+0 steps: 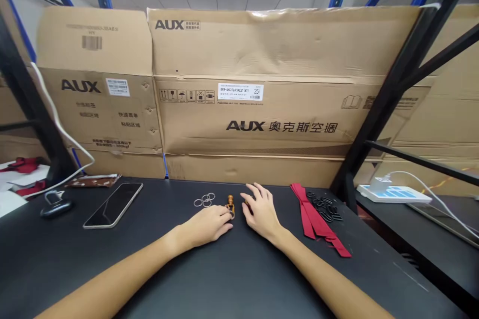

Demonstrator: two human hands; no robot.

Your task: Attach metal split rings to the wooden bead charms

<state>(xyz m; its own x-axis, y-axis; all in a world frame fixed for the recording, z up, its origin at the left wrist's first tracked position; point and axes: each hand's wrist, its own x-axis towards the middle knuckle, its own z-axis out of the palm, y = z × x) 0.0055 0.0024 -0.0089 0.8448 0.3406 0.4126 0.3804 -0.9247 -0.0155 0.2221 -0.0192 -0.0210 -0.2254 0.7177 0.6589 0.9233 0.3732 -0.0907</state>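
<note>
My left hand [207,224] rests on the black table with its fingers together and closed. Its fingertips are at a small golden-brown metal piece, which looks like a swivel clasp [230,202]; the fingers partly hide its lower end. To the right, my right hand [262,212] is open, its fingers apart and low over the tabletop. Under its fingertips shows a bit of another golden-brown piece [247,203], mostly covered. Several silver split rings [205,200] lie just beyond my left hand.
Red fabric strips [318,222] and a pile of black clips [325,206] lie at the right. A phone [114,205] and a dark rounded device [56,207] are at the left. Cardboard [243,60] walls the back; a black post [374,109] and power strip [389,192] stand right.
</note>
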